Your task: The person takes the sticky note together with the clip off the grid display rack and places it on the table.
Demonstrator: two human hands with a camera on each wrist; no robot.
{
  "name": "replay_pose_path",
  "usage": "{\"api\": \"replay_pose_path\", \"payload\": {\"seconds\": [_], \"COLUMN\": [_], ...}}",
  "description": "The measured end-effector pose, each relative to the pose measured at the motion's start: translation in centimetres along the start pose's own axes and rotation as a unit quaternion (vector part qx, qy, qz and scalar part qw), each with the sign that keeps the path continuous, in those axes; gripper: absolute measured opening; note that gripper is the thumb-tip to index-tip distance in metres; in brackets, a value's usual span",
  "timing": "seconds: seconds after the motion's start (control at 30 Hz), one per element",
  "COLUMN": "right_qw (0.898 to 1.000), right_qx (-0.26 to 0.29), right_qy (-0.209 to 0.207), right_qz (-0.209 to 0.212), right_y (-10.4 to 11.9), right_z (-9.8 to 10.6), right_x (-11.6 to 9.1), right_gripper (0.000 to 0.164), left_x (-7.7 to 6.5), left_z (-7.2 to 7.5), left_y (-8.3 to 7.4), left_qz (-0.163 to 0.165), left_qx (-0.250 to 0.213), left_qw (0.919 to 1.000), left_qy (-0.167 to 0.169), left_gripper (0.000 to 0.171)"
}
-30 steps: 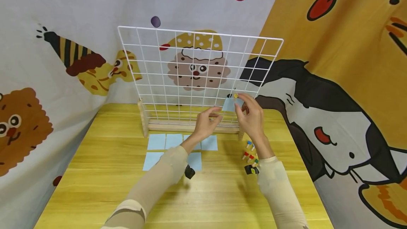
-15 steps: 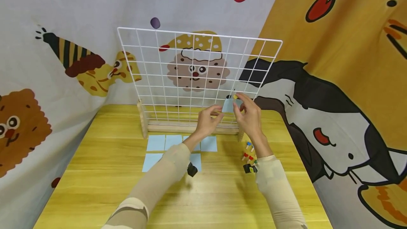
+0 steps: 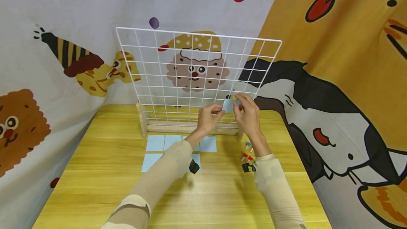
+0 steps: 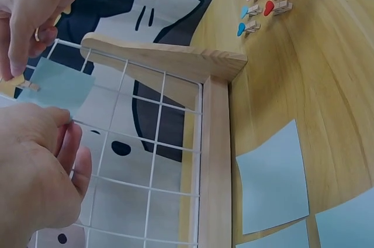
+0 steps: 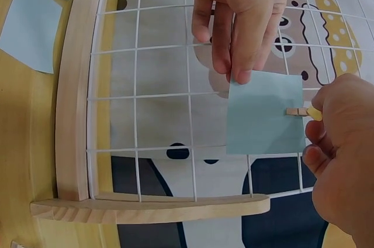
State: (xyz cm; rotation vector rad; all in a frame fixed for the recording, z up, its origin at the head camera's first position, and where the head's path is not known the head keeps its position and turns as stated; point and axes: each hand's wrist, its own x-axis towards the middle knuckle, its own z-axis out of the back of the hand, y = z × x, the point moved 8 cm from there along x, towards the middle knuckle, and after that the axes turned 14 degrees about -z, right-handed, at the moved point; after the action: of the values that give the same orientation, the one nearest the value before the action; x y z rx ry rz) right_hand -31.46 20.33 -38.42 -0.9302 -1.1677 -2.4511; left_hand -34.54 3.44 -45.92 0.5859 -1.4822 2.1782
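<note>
In the right wrist view, a square of light blue paper (image 5: 257,128) lies against the white wire grid (image 3: 198,34), near its lower right. My left hand (image 3: 208,118) pinches the paper's lower left corner between thumb and fingers. My right hand (image 3: 250,116) pinches a small wooden clothespin (image 5: 296,112) with a yellow end, mostly covered by the fingers. The clothespin's tip overlaps the paper's upper edge. Both hands are in front of the grid, close together.
The grid stands upright on a wooden base (image 4: 216,160). Blue paper squares (image 3: 155,143) lie in two rows before it, partly under the left forearm. Several small clothespins with coloured hearts (image 4: 279,7) lie on the table (image 3: 105,165) by the right forearm. A patterned curtain (image 3: 95,3) hangs behind.
My left hand has shifted slightly right, its thumb and fingers closing on the paper's corner. My right hand has edged slightly left with the clothespin. The paper stays nearly in place.
</note>
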Motion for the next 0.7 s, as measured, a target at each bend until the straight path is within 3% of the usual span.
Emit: {"api": "replay_pose_path", "payload": {"seconds": [0.7], "right_qw": [1.0], "right_qx": [0.01], "right_qy": [-0.002], "right_qz": [0.01], "right_y": [0.11], "right_z": [0.08], "right_x": [0.67], "right_gripper": [0.012], "left_x": [-0.29], "left_z": [0.0], "left_y": [0.55], "left_qz": [0.006], "left_qx": [-0.001], "left_qw": [0.9999], "left_qy": [-0.013], "left_gripper": [0.014]}}
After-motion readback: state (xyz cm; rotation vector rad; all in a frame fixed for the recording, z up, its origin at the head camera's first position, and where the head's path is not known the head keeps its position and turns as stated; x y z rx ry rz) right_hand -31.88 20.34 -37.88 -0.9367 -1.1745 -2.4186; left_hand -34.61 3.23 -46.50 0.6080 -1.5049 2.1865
